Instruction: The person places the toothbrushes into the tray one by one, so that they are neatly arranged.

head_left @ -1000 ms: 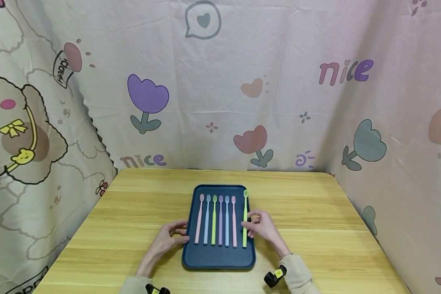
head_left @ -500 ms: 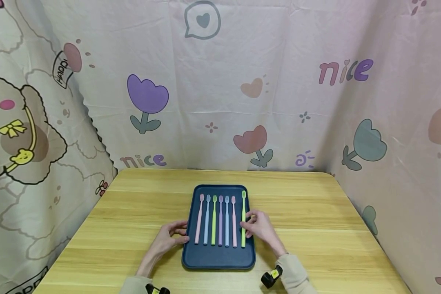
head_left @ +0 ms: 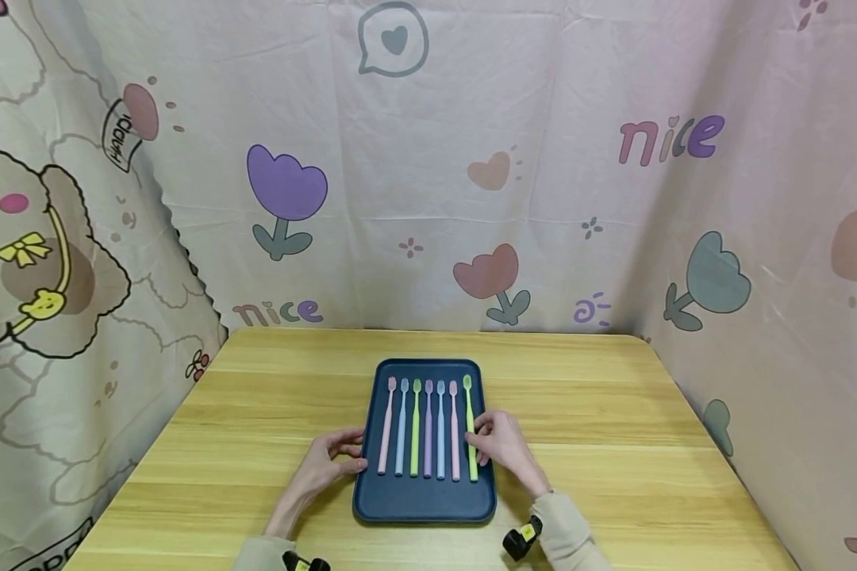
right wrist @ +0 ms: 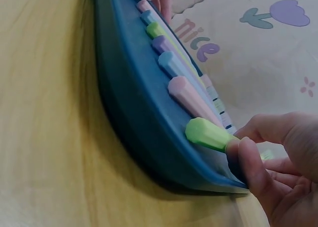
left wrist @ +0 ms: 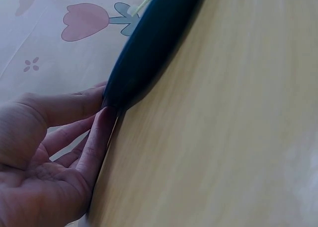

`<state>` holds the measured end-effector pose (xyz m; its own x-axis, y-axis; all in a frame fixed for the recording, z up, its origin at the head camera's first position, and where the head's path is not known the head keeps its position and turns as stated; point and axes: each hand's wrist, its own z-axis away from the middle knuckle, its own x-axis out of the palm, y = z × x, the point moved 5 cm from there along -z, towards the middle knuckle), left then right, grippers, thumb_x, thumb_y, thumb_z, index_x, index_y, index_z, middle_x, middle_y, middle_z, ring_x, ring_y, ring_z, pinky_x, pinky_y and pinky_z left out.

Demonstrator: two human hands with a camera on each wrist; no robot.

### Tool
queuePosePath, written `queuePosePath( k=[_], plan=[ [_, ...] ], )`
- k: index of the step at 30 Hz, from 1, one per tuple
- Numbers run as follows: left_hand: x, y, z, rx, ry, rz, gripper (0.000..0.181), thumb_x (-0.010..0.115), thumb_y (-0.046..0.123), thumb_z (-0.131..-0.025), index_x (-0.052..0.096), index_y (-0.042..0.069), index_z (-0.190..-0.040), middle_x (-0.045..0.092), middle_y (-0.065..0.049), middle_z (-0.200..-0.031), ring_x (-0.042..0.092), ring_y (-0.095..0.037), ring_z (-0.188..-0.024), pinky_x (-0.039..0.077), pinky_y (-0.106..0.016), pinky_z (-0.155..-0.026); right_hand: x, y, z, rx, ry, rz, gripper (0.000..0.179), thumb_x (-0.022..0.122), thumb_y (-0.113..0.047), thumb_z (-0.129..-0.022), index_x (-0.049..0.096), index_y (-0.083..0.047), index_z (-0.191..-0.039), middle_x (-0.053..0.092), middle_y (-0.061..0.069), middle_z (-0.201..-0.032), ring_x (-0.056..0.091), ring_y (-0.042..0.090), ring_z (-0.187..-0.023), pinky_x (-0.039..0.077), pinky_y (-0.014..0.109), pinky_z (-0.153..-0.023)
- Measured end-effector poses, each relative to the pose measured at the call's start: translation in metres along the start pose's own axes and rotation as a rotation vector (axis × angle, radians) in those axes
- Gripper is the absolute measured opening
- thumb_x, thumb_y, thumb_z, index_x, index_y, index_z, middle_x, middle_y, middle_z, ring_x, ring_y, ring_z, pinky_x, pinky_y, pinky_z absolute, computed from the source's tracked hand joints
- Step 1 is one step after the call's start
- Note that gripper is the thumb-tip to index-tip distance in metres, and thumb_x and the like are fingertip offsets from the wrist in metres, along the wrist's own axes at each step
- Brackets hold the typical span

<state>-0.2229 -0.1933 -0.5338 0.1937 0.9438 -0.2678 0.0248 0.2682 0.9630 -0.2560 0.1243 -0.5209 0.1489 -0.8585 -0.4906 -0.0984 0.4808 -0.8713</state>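
A dark blue tray (head_left: pixel 425 504) lies on the table, with several toothbrushes side by side in it, heads away from me. My left hand (head_left: pixel 328 463) grips the tray's left edge; the left wrist view shows thumb and fingers pinching the rim. At the right end of the row, my right hand (head_left: pixel 505 446) pinches a green toothbrush (right wrist: pixel 208 133) by its handle between thumb and fingers. Left of that one is a pink toothbrush (head_left: pixel 455 444), then a blue toothbrush (head_left: pixel 440 444), a purple toothbrush (head_left: pixel 428 444) and others.
The wooden table (head_left: pixel 586 428) extends around the tray on all sides. A patterned cloth (head_left: pixel 400 182) hangs behind it and at both sides. Each wrist carries a small black camera, such as the right one (head_left: pixel 523 539).
My right hand has moved slightly left with the green toothbrush, bringing its head from over the tray's right rim to inside the tray, beside the pink one. The left hand stays still.
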Motion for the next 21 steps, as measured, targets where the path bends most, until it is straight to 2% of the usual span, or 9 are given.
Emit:
queuePosePath(
  k=[7, 13, 21],
  plan=[
    [-0.0006, -0.0012, -0.0006, -0.053, 0.014, 0.013, 0.062, 0.079, 0.0, -0.081, 0.054, -0.011, -0.137, 0.062, -0.028, -0.127, 0.064, -0.014, -0.095, 0.051, -0.018, -0.079, 0.0006, 0.0021, -0.002, -0.009, 0.006, 0.019, 0.021, 0.075, -0.008, -0.086, 0.068, 0.008, -0.098, 0.069, 0.006, -0.063, 0.062, 0.011, -0.043, 0.054, 0.03, -0.045],
    [0.0003, -0.0006, -0.0005, -0.058, 0.019, 0.014, 0.061, 0.079, 0.0, -0.081, 0.054, -0.011, -0.136, 0.062, -0.029, -0.126, 0.064, -0.013, -0.094, 0.052, -0.018, -0.078, 0.0003, 0.0032, -0.002, -0.011, 0.006, 0.012, 0.021, 0.075, -0.008, -0.086, 0.068, 0.008, -0.097, 0.069, 0.006, -0.063, 0.062, 0.01, -0.043, 0.054, 0.03, -0.045],
    [-0.0002, -0.0007, -0.0005, -0.051, 0.008, 0.0, 0.061, 0.078, 0.0, -0.082, 0.053, -0.012, -0.137, 0.062, -0.029, -0.126, 0.064, -0.015, -0.095, 0.051, -0.018, -0.078, 0.0016, -0.0013, -0.0004, -0.033, 0.026, 0.063, 0.017, 0.075, -0.006, -0.085, 0.069, 0.008, -0.093, 0.068, 0.005, -0.059, 0.059, 0.008, -0.04, 0.052, 0.028, -0.042]
  ],
)
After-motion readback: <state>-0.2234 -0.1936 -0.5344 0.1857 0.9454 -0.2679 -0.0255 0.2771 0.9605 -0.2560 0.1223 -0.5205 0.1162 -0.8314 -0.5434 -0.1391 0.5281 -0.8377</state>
